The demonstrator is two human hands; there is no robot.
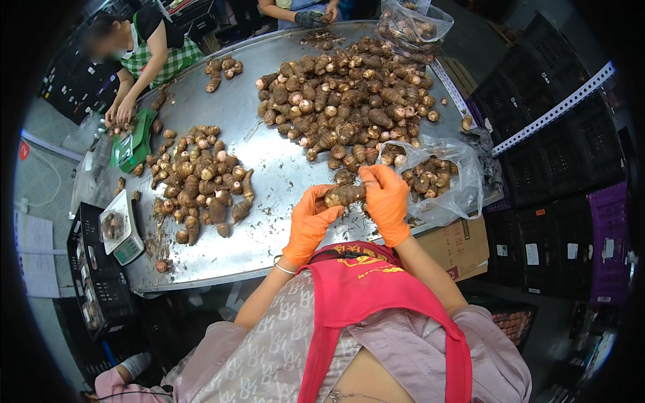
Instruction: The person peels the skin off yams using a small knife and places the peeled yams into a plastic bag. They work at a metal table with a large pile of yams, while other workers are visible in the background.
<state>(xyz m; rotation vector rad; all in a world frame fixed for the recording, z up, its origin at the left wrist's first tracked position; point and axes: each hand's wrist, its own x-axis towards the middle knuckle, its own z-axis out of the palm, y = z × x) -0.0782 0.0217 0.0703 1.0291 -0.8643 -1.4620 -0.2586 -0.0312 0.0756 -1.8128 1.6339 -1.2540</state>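
Note:
My left hand (313, 219), in an orange glove, holds a brown taro corm (344, 196) near the front edge of the metal table (272, 186). At the corm's right end, my right hand (384, 201), also in an orange glove, is closed with its fingertips pinched; what lies between them is too small to tell. A large heap of taro corms (347, 101) lies just beyond my hands. To the right of my right hand, an open clear plastic bag (466, 186) holds more corms. A smaller heap of corms (201, 176) is spread to the left.
A digital scale (123, 229) bearing a pack stands on a black crate (101, 272) at the left. One co-worker (156, 48) handles corms by a green tray (135, 141); another (302, 12) works at the far edge. A filled bag (413, 30), a cardboard box (453, 247) and black crates (544, 151) are right.

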